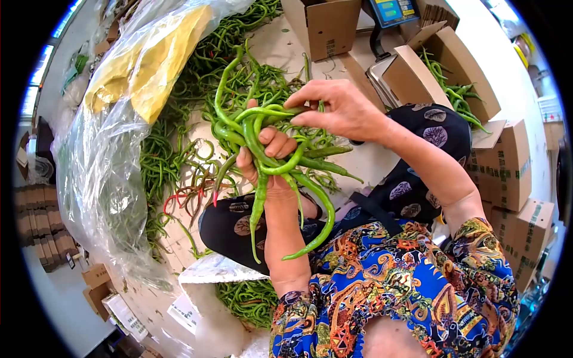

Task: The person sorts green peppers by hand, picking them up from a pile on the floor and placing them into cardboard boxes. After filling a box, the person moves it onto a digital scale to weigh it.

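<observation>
My left hand (pixel 271 146) is wrapped round a bunch of long green peppers (pixel 253 140) that stick out on all sides, some hanging down over my forearm. Just right of it, my right hand (pixel 334 107) pinches the end of a green pepper at the bunch's upper right, with thumb and forefinger together. Below and behind both hands, a large heap of green peppers (pixel 173 143) lies on the floor. Several reddish peppers (pixel 194 194) lie left of my knee.
Clear plastic sheeting with a yellow piece (pixel 143 65) covers the heap's left side. A cardboard box (pixel 412 77) holding peppers, a scale display (pixel 391 12) and stacked boxes (pixel 504 167) stand at right. A white sack (pixel 215 316) with peppers is at the bottom.
</observation>
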`<action>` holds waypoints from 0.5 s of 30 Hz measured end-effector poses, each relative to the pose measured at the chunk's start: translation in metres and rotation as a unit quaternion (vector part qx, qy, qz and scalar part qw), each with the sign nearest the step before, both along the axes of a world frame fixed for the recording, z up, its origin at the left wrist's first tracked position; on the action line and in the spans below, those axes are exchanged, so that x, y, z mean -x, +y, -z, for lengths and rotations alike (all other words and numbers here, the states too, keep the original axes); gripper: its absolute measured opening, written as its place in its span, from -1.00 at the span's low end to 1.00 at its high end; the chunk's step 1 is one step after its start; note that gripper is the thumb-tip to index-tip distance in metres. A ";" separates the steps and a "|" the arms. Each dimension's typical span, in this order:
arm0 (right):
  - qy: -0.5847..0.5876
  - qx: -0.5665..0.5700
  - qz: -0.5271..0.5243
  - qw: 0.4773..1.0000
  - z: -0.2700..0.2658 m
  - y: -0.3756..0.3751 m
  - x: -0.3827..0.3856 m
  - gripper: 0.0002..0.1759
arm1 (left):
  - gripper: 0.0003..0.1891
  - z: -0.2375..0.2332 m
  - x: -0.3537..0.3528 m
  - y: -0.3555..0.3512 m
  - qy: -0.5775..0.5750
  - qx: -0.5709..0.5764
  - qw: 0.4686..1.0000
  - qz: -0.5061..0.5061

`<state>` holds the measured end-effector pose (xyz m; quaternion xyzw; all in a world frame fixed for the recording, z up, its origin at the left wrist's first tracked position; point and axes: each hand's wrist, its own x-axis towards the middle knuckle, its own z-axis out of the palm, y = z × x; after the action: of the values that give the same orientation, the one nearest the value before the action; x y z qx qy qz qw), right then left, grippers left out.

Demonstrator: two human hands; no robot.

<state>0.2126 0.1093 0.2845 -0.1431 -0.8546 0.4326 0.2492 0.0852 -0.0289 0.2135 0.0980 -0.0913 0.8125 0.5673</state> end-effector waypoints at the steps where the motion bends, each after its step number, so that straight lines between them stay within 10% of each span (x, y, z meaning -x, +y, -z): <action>1: 0.002 -0.065 -0.007 0.998 0.002 -0.001 0.003 -0.72 | -0.22 0.003 -0.003 0.002 -0.003 -0.011 1.000 0.006; 8: -0.022 -0.276 0.053 0.959 -0.023 0.013 -0.003 -0.82 | -0.45 0.012 -0.016 0.001 -0.001 0.117 0.993 0.003; 15: -0.016 -0.330 0.086 0.940 -0.044 0.023 -0.001 -0.82 | -0.23 0.007 -0.017 0.007 0.010 0.069 0.997 0.023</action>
<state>0.2134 0.1322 0.3280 -0.1330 -0.9375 0.1012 0.3052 0.1018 -0.0215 0.2065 0.0646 -0.0311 0.8026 0.5921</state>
